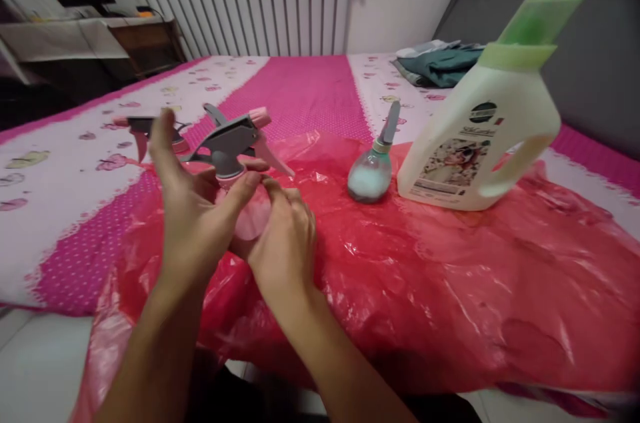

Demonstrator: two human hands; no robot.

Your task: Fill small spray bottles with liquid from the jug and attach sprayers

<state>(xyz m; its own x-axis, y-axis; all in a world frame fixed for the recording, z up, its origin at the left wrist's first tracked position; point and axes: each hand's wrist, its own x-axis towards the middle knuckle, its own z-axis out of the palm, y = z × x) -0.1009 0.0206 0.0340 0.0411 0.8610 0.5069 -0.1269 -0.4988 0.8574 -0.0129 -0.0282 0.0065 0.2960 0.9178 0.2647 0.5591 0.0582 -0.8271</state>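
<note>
In front of me is a spray bottle [251, 217] with a pale pink translucent body and a grey-and-pink trigger head. My right hand [286, 233] is wrapped round its body. My left hand [193, 213] grips it at the pink collar under the head, thumb against the collar and one finger raised. The hands hide much of the bottle. Behind my left hand, a second grey-and-pink trigger head [150, 129] shows in part. To the right stands a small round clear bottle [370, 176] with whitish contents and a grey upright top.
A large white detergent jug [453, 136] with a green cap stands at the right. Crumpled red plastic sheeting [400, 276] covers the near part of the pink patterned bed [305, 89]. Folded clothes [435, 63] lie farther back. A radiator [250, 13] lines the wall.
</note>
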